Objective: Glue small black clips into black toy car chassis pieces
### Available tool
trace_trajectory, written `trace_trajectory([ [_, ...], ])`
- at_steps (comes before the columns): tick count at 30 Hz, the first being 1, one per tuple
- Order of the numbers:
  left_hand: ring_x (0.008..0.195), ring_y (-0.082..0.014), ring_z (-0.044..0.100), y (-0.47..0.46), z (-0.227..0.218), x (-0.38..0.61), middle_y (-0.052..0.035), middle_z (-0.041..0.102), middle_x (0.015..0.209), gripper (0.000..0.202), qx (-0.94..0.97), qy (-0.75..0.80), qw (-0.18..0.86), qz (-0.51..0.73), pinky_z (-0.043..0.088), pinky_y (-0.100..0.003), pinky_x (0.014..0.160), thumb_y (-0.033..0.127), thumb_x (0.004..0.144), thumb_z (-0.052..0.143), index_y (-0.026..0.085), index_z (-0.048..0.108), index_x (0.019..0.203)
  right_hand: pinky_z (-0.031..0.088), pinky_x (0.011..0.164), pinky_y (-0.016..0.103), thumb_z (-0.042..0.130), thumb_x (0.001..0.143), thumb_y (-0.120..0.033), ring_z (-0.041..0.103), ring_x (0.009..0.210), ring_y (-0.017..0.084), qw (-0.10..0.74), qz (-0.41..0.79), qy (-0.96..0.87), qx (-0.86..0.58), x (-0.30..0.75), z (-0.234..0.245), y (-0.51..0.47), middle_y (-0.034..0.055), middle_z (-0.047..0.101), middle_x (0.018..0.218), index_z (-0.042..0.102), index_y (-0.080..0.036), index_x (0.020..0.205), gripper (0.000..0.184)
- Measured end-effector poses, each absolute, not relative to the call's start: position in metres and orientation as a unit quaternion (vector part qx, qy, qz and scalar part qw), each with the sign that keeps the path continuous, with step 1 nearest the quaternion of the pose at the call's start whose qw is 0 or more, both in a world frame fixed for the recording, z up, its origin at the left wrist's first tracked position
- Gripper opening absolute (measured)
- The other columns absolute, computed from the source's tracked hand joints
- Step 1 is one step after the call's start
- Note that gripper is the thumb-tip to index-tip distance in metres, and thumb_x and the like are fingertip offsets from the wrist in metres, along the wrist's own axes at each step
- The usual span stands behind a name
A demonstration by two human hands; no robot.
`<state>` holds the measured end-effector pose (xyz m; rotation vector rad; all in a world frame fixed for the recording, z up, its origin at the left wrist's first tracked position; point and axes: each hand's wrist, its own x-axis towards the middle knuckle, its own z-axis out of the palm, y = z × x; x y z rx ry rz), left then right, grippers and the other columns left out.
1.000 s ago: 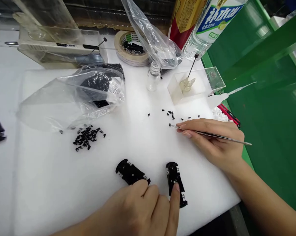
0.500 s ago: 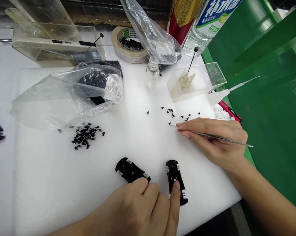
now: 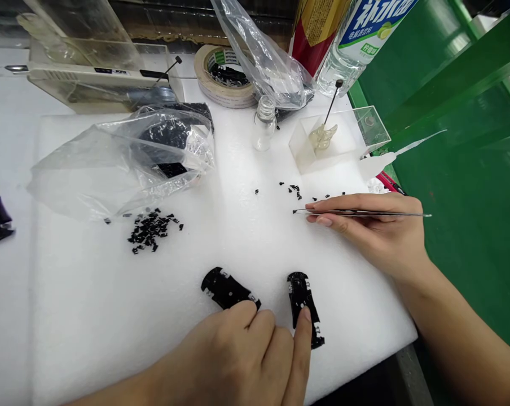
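Observation:
My right hand (image 3: 377, 231) pinches thin metal tweezers (image 3: 365, 213), their tip at the left near a scatter of tiny black parts (image 3: 295, 190) on the white foam pad (image 3: 89, 316). My left hand (image 3: 246, 361) rests at the pad's near edge, fingers curled, its index fingertip pressing on a black curved plastic piece (image 3: 303, 304). A second black curved piece (image 3: 226, 288) lies just left, touching the other fingertips. A pile of small black parts (image 3: 151, 230) sits further left.
A clear plastic bag (image 3: 119, 163) of black parts lies at back left. Behind are a small glass vial (image 3: 264, 124), a clear box of glue with a stick (image 3: 322, 138), a tape roll (image 3: 223, 76), a drink bottle (image 3: 356, 39), and a green frame (image 3: 462, 141) on the right.
My right hand lifted and levelled the tweezers, shifting slightly away from me. My left hand stays pressed on the black piece.

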<state>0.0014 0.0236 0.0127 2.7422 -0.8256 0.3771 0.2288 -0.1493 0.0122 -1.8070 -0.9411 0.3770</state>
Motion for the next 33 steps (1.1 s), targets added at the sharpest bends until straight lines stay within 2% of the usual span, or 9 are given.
trace_trajectory([
  [5, 0.053, -0.0181, 0.051, 0.022, 0.010, 0.003, 0.0010, 0.064, 0.071, 0.043, 0.939, -0.282, 0.135, 0.142, 0.041, -0.036, 0.040, 0.008, 0.090, 0.076, 0.003, 0.078, 0.132, 0.078, 0.085, 0.027, 0.092, 0.098, -0.015, 0.088, 0.093, 0.022, 0.520, 0.145, -0.392, -0.744, 0.227, 0.009, -0.146, 0.0007, 0.088, 0.108, 0.091, -0.028, 0.114, 0.021],
  [9, 0.052, -0.0183, 0.051, 0.020, 0.009, 0.003, 0.0013, 0.063, 0.070, 0.041, 0.937, -0.279, 0.144, 0.152, 0.040, -0.036, 0.039, 0.006, 0.089, 0.075, 0.003, 0.079, 0.130, 0.077, 0.074, 0.030, 0.091, 0.100, -0.020, 0.088, 0.086, 0.023, 0.517, 0.102, -0.399, -0.750, 0.222, 0.012, -0.149, -0.0005, 0.088, 0.106, 0.091, -0.031, 0.111, 0.015],
  [15, 0.055, -0.0198, 0.052, 0.013, 0.010, 0.000, -0.0003, 0.063, 0.070, 0.039, 0.938, -0.261, 0.172, 0.152, 0.036, -0.040, 0.041, 0.017, 0.094, 0.082, -0.001, 0.077, 0.128, 0.065, 0.051, 0.034, 0.090, 0.103, -0.028, 0.084, 0.075, 0.023, 0.449, 0.050, -0.357, -0.817, 0.168, 0.026, -0.184, -0.0022, 0.088, 0.106, 0.091, -0.036, 0.114, 0.014],
  [21, 0.055, -0.0170, 0.051, 0.016, 0.005, 0.000, -0.0019, 0.067, 0.074, 0.035, 0.925, -0.294, 0.178, 0.162, 0.034, -0.038, 0.040, 0.018, 0.098, 0.079, 0.000, 0.078, 0.128, 0.072, 0.064, 0.037, 0.084, 0.105, -0.022, 0.085, 0.082, 0.024, 0.440, 0.028, -0.267, -0.857, 0.115, 0.021, -0.204, -0.0027, 0.088, 0.109, 0.088, -0.036, 0.115, 0.017],
  [25, 0.055, -0.0157, 0.051, 0.016, 0.000, 0.004, -0.0040, 0.069, 0.076, 0.033, 0.925, -0.292, 0.186, 0.158, 0.036, -0.035, 0.039, 0.011, 0.097, 0.073, -0.001, 0.078, 0.128, 0.071, 0.063, 0.037, 0.089, 0.103, -0.023, 0.085, 0.081, 0.023, 0.426, 0.027, -0.283, -0.859, 0.112, 0.019, -0.202, -0.0027, 0.088, 0.109, 0.088, -0.034, 0.116, 0.017],
  [29, 0.054, -0.0165, 0.050, 0.014, 0.004, 0.005, -0.0011, 0.063, 0.071, 0.034, 0.928, -0.293, 0.181, 0.141, 0.035, -0.036, 0.038, 0.010, 0.096, 0.072, -0.004, 0.077, 0.127, 0.072, 0.066, 0.034, 0.089, 0.103, -0.025, 0.085, 0.082, 0.020, 0.412, 0.048, -0.291, -0.862, 0.116, 0.021, -0.203, -0.0042, 0.088, 0.112, 0.088, -0.035, 0.117, 0.017],
  [33, 0.059, -0.0193, 0.054, 0.010, 0.011, 0.000, -0.0005, 0.068, 0.074, 0.031, 0.949, -0.255, 0.158, 0.099, 0.038, -0.041, 0.043, 0.010, 0.096, 0.079, 0.002, 0.078, 0.126, 0.072, 0.062, 0.033, 0.089, 0.104, -0.026, 0.084, 0.078, 0.020, 0.409, 0.057, -0.299, -0.860, 0.116, 0.024, -0.203, -0.0043, 0.088, 0.110, 0.087, -0.035, 0.116, 0.015],
])
